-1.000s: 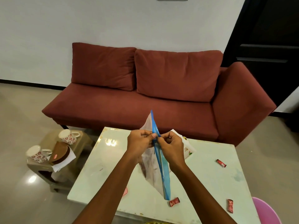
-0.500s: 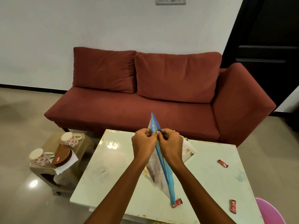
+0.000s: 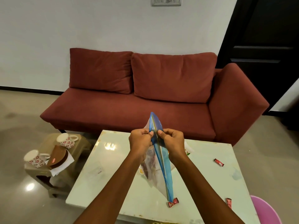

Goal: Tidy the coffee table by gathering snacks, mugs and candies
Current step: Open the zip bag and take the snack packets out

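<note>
Red sofa (image 3: 113, 110) at the far side, coffee table (image 3: 100, 180) near it, stool (image 3: 40, 172) at left bearing two mugs (image 3: 65, 140), blue-sealed zip bag (image 3: 163, 172) held above the table, its seal pinched by left hand (image 3: 140, 141) and right hand (image 3: 174, 141), three candies (image 3: 173, 202) scattered on the tabletop.

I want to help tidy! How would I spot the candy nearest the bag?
Find the pale coffee table in front of the red sofa. Near its front edge, a red candy lies at the bottom tip of the blue-edged bag. The other two candies lie farther right.
</note>
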